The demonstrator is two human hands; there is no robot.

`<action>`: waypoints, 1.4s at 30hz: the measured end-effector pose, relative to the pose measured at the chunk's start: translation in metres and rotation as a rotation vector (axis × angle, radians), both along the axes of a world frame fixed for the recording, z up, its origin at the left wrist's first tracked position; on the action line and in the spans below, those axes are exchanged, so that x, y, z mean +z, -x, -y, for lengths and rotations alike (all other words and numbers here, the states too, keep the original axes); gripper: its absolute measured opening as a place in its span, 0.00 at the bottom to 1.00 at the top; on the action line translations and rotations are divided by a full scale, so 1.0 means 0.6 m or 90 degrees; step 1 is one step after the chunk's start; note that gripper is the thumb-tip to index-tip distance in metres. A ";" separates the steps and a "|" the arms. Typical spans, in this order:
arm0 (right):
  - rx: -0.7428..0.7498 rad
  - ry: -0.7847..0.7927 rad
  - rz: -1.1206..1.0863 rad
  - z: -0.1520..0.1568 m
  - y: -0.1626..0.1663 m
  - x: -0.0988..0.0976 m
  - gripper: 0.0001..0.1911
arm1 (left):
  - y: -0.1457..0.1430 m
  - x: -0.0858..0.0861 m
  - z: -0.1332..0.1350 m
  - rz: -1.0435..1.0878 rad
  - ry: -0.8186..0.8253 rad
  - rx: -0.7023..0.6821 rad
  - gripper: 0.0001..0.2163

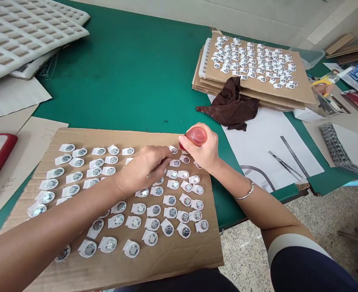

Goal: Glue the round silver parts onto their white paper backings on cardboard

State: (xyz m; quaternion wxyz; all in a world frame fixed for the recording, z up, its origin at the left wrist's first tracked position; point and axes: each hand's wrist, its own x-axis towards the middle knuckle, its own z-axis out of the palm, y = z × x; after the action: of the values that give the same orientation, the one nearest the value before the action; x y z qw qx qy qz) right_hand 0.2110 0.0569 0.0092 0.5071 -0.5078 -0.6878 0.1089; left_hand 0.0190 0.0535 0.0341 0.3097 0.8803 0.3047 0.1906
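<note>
My right hand (205,150) is wrapped round a translucent red squeeze bottle (199,136), its rounded end facing up and its tip hidden low by the board. Close beside it, my left hand (148,164) has its fingers pinched together just above the board; a thin metallic bit shows at the fingers, but what they hold I cannot make out. Beneath both hands lies a brown cardboard sheet (179,257) carrying several rows of small round silver parts (132,248) on white tabs. My left forearm hides part of the rows.
On the green table (130,69), a cardboard stack (303,87) holds more such parts. A brown cloth (236,106) lies before it. Tweezers (284,164) and a steel ruler (294,156) rest on white paper (258,140). White moulded trays (29,34) and a red-edged object (5,150) are left.
</note>
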 end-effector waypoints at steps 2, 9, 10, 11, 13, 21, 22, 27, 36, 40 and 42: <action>-0.007 0.002 -0.007 0.000 0.000 -0.001 0.14 | 0.001 0.001 -0.003 0.010 0.016 0.015 0.06; -0.063 0.008 -0.115 0.007 -0.007 0.004 0.13 | 0.003 0.009 -0.013 0.029 0.121 0.053 0.06; -0.069 0.006 -0.125 0.008 -0.008 0.005 0.13 | 0.003 0.010 -0.013 0.034 0.128 0.055 0.06; -0.071 0.005 -0.130 0.009 -0.009 0.006 0.13 | 0.003 0.010 -0.013 0.040 0.131 0.057 0.06; -0.070 0.008 -0.126 0.011 -0.010 0.006 0.13 | 0.004 0.009 -0.012 0.047 0.134 0.061 0.06; -0.042 0.022 -0.098 0.012 -0.007 0.000 0.12 | 0.007 0.007 -0.010 0.045 0.144 0.051 0.06; -0.037 0.018 -0.097 0.012 -0.007 -0.001 0.12 | 0.007 0.007 -0.010 0.045 0.144 0.052 0.06; -0.026 0.010 -0.085 0.012 -0.007 -0.004 0.12 | 0.007 0.007 -0.009 0.041 0.144 0.056 0.06; -0.014 -0.013 -0.059 0.013 -0.005 -0.004 0.12 | 0.007 0.007 -0.010 0.050 0.148 0.057 0.06; 0.000 -0.021 -0.064 0.014 -0.005 -0.003 0.11 | 0.006 0.007 -0.010 0.048 0.158 0.059 0.06; 0.009 -0.027 -0.070 0.014 -0.005 -0.003 0.11 | 0.005 0.007 -0.011 0.048 0.162 0.061 0.06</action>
State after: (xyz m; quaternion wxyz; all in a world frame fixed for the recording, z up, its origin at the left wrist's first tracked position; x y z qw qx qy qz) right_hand 0.2138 0.0483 0.0073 0.5541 -0.4854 -0.6645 0.1255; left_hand 0.0158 0.0600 0.0384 0.4203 0.8107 0.3564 0.1979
